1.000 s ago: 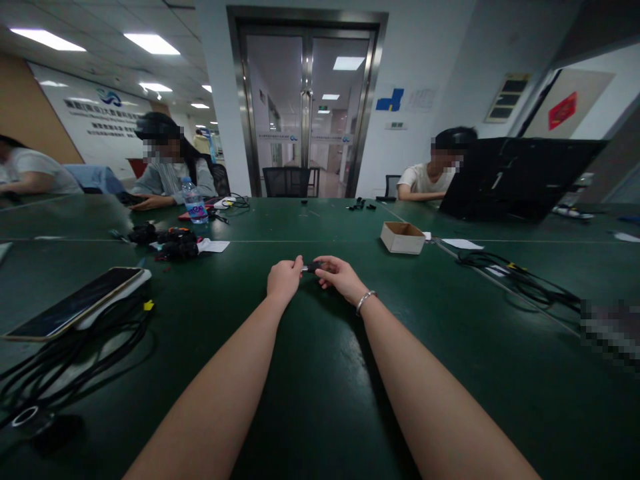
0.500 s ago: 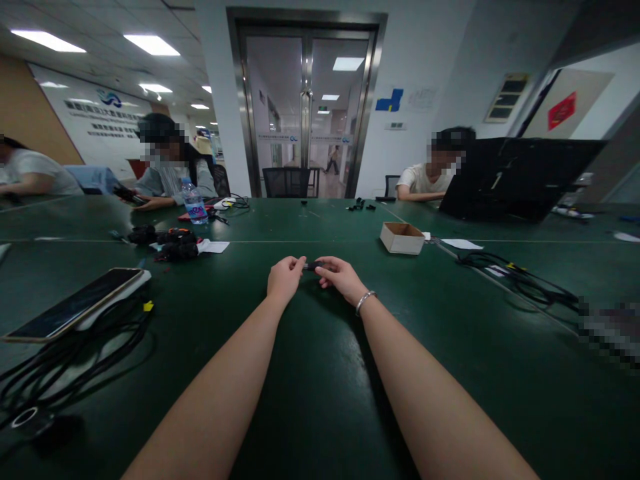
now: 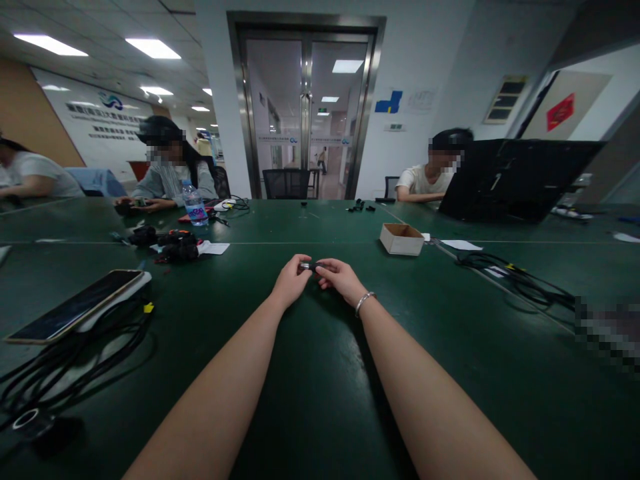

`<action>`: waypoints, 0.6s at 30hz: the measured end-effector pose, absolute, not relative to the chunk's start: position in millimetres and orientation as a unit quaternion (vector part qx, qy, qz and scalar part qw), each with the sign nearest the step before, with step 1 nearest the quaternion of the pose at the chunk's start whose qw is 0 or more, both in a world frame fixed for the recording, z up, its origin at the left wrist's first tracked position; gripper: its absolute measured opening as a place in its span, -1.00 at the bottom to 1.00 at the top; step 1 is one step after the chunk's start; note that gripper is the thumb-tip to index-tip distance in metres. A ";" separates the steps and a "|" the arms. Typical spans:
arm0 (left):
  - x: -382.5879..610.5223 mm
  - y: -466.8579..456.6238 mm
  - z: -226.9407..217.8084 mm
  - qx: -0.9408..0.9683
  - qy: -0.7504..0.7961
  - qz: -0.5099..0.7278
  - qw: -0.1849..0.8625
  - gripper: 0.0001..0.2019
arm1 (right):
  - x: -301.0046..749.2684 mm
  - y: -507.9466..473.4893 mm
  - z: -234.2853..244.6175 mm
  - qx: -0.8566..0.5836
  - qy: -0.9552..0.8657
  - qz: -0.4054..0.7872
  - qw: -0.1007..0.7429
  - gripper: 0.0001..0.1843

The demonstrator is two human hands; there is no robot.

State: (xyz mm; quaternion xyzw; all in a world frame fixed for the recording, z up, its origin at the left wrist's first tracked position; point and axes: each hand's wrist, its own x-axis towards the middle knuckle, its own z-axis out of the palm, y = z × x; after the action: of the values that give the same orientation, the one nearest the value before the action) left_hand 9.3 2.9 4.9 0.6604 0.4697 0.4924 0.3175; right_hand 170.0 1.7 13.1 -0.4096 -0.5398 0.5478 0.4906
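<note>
Over the green table (image 3: 305, 373), both hands meet at a small black stick with a silvery end (image 3: 309, 267). It lies roughly level between them, too small to name exactly. My right hand (image 3: 341, 279), with a metal bangle at the wrist, pinches the black part. My left hand (image 3: 291, 280) has its thumb and fingers closed around the silvery end on the left. The undersides of the fingers are hidden.
An open cardboard box (image 3: 401, 243) stands right of my hands. Left are a phone (image 3: 75, 303), coiled black cables (image 3: 100, 347) and black gear (image 3: 175, 243). A bottle (image 3: 194, 203) and a large black panel (image 3: 520, 177) stand farther back. Several people sit around the table.
My left hand has shifted slightly right, closer to my right hand. The silvery end now shows between its fingers. Across the table, a person at left has lowered the item in their hands.
</note>
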 end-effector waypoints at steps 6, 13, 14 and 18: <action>8.1 2.8 7.7 0.650 0.500 0.484 0.306 -0.77 | 169.8 0.9 13.9 -0.414 -0.545 0.550 0.479 -0.80; 8.1 7.9 2.8 0.641 0.511 0.473 0.323 -0.72 | 169.4 0.9 13.9 -0.415 -0.543 0.551 0.479 -0.82; 8.4 8.0 3.0 0.639 0.510 0.478 0.322 -0.71 | 169.4 1.2 13.6 -0.415 -0.544 0.551 0.478 -0.81; 8.7 5.9 5.8 0.621 0.520 0.483 0.333 -0.70 | 169.6 1.8 13.1 -0.418 -0.543 0.547 0.482 -0.82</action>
State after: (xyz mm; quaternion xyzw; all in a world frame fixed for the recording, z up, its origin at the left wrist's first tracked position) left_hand 8.7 5.9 5.8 0.6211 0.5202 0.4825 0.3328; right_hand 169.6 1.8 13.1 -0.4178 -0.5428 0.5466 0.4818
